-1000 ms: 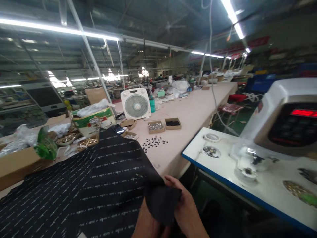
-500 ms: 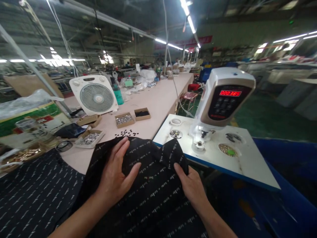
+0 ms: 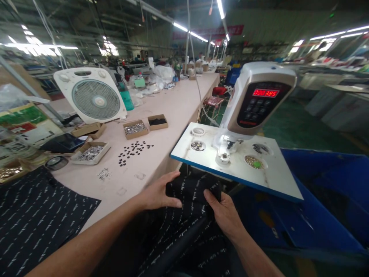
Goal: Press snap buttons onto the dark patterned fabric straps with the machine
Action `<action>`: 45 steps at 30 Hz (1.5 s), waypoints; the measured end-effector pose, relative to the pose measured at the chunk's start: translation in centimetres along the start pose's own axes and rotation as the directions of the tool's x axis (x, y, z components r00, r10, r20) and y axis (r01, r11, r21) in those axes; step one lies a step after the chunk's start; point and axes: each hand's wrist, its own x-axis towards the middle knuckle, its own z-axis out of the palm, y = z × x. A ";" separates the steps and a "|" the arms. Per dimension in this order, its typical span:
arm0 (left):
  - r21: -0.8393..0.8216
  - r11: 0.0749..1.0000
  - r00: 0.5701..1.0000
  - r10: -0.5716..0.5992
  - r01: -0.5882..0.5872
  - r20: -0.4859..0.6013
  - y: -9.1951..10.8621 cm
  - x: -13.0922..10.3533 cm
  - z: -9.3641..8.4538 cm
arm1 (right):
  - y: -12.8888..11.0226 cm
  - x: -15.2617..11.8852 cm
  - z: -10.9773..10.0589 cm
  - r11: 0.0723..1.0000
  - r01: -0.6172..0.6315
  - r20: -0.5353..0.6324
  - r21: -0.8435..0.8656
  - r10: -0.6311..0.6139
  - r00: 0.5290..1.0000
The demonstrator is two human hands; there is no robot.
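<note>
Black fabric with rows of small white print is bunched up in front of me, just short of the press machine's table. My right hand pinches its upper right part, thumb on top and fingers behind. At the upper left edge, my left hand has the fabric between thumb and forefinger, which stand well apart; its other fingers are mostly hidden. A press machine with a red digit display stands beyond on a white board with a blue edge. Round cups of small metal parts are set into that board.
On the long table at left lie scattered black snap parts, small silver pieces and boxes of metal parts. A white box fan stands behind them. More printed fabric lies lower left; blue sheeting is at right.
The fabric has been drawn off the table toward me and gathered up, uncovering the scattered snap parts. My left hand has moved right, from lying flat to the fabric's edge; my right hand keeps its pinch.
</note>
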 end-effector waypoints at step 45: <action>-0.069 0.981 0.826 -0.112 0.179 0.552 4.6 0.7 -2.0 | -5.6 0.0 0.8 0.775 0.403 0.484 -0.487 -0.145 0.863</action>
